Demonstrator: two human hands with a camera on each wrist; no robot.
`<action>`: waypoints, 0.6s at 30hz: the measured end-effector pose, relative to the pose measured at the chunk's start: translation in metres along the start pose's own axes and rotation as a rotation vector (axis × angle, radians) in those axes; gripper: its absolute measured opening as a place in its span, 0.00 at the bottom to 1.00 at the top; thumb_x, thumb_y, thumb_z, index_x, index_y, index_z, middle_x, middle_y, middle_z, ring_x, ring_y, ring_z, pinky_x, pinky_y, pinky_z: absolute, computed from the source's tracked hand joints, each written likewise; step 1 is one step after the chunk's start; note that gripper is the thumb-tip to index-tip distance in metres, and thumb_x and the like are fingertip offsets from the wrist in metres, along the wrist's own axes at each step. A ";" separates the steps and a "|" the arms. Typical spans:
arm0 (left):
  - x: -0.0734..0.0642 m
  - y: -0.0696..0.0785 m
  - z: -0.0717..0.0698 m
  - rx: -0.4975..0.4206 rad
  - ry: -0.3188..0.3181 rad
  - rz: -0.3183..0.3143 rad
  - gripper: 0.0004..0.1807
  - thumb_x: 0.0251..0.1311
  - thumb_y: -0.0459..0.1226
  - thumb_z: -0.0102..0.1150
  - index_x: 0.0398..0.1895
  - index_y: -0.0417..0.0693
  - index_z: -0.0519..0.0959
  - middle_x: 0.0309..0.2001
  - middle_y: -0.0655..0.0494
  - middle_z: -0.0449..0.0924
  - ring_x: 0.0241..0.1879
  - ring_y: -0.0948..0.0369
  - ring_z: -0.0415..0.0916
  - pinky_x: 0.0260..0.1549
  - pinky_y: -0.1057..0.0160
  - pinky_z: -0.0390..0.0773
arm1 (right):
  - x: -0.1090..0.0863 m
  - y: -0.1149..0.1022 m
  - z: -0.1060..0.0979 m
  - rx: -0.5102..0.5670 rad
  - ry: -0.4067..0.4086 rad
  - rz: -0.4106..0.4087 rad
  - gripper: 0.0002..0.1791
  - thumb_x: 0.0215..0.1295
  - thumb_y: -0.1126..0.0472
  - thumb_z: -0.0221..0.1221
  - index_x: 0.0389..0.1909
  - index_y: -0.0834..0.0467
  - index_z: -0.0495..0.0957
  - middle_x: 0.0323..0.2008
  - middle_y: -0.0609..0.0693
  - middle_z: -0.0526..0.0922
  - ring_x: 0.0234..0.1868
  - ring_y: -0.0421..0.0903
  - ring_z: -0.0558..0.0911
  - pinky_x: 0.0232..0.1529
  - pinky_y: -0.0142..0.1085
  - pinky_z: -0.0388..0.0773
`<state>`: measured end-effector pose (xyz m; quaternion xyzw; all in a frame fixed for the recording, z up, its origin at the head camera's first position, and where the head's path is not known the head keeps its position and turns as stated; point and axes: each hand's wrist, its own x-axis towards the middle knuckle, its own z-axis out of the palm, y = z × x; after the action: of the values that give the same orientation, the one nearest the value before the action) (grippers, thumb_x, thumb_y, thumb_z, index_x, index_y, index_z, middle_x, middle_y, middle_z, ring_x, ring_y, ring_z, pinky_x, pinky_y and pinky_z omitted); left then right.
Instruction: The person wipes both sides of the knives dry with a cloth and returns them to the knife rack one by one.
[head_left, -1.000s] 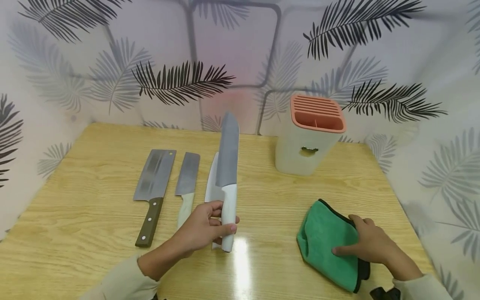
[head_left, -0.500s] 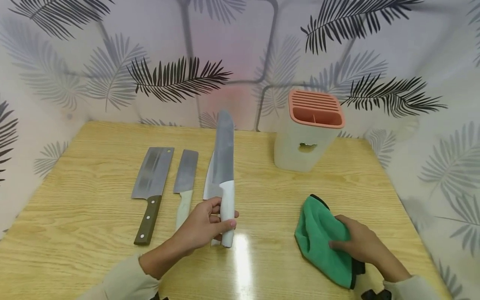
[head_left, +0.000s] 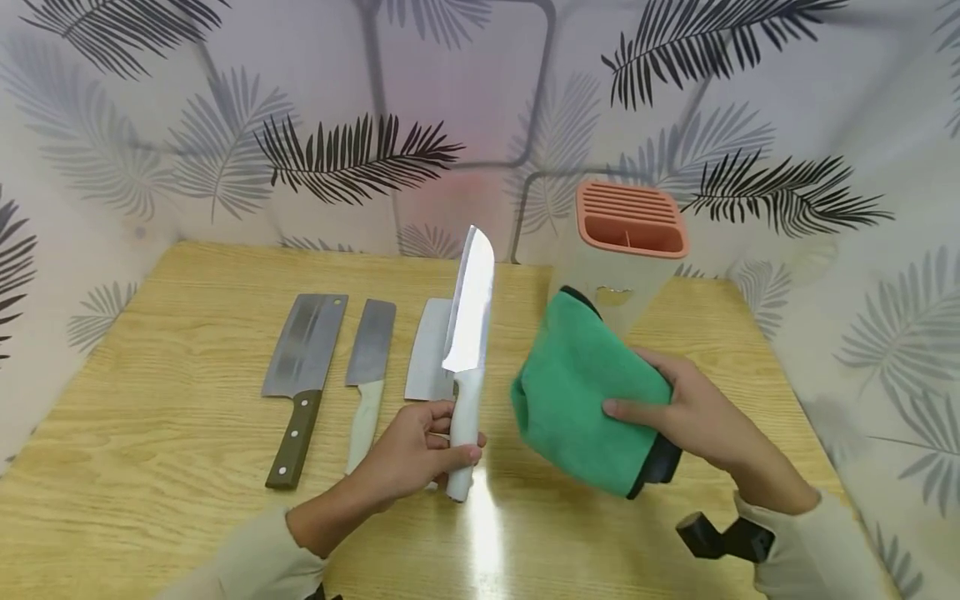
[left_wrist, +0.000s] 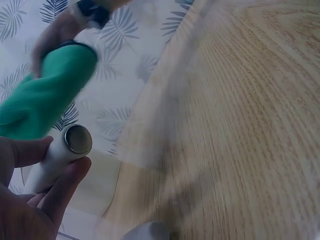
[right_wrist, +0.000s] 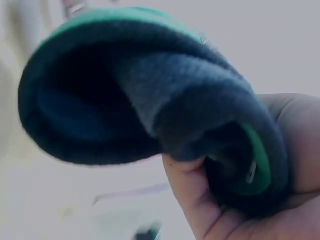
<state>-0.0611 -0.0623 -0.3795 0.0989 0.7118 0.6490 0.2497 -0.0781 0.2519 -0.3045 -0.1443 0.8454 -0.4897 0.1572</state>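
Observation:
My left hand grips the white handle of a kitchen knife, its blade pointing up and away and shining brightly. In the left wrist view the round butt of that handle shows between thumb and fingers. My right hand pinches a folded green cloth with dark edging, held up to the right of the knife. The right wrist view shows the cloth's dark inner folds between thumb and fingers. Partly behind the held knife lies a broad-bladed knife, its handle mostly hidden by my left hand.
On the wooden table to the left lie a cleaver with a brown riveted handle and a smaller knife with a cream handle. A white knife block with a slotted orange top stands at the back right, partly covered by the cloth.
My right hand has lifted the green cloth off the table and brought it left toward the knife. My left hand has turned the knife, so its blade now catches the light and tilts rightward.

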 end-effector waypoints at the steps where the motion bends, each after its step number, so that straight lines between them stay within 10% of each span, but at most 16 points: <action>1: 0.000 0.000 0.001 0.002 0.001 0.006 0.25 0.64 0.31 0.63 0.62 0.28 0.70 0.51 0.32 0.83 0.43 0.51 0.86 0.31 0.60 0.85 | 0.007 -0.009 0.003 -0.001 -0.007 -0.018 0.29 0.66 0.61 0.65 0.67 0.60 0.71 0.53 0.62 0.82 0.45 0.42 0.86 0.45 0.38 0.85; 6: 0.000 -0.002 0.004 -0.019 -0.021 0.022 0.23 0.64 0.30 0.62 0.59 0.26 0.72 0.47 0.32 0.84 0.40 0.55 0.86 0.30 0.62 0.85 | 0.047 -0.036 0.029 -0.111 0.011 -0.068 0.32 0.65 0.58 0.66 0.68 0.57 0.68 0.57 0.59 0.79 0.52 0.51 0.82 0.53 0.45 0.82; 13: 0.001 -0.001 0.001 -0.015 -0.001 0.043 0.20 0.63 0.29 0.62 0.54 0.25 0.73 0.40 0.37 0.85 0.30 0.65 0.81 0.22 0.68 0.77 | 0.070 -0.027 0.086 -0.456 0.409 -0.325 0.38 0.60 0.45 0.69 0.68 0.50 0.65 0.71 0.61 0.58 0.58 0.61 0.76 0.47 0.55 0.82; 18: 0.001 0.001 0.000 0.046 0.050 0.094 0.25 0.59 0.27 0.65 0.59 0.36 0.68 0.40 0.42 0.79 0.28 0.61 0.77 0.24 0.61 0.79 | 0.064 -0.016 0.112 -0.570 0.370 -0.482 0.39 0.59 0.25 0.56 0.67 0.41 0.74 0.79 0.60 0.45 0.71 0.65 0.67 0.35 0.50 0.85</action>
<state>-0.0627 -0.0617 -0.3787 0.1217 0.7270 0.6458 0.1990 -0.0888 0.1307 -0.3510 -0.2853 0.9032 -0.2764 -0.1628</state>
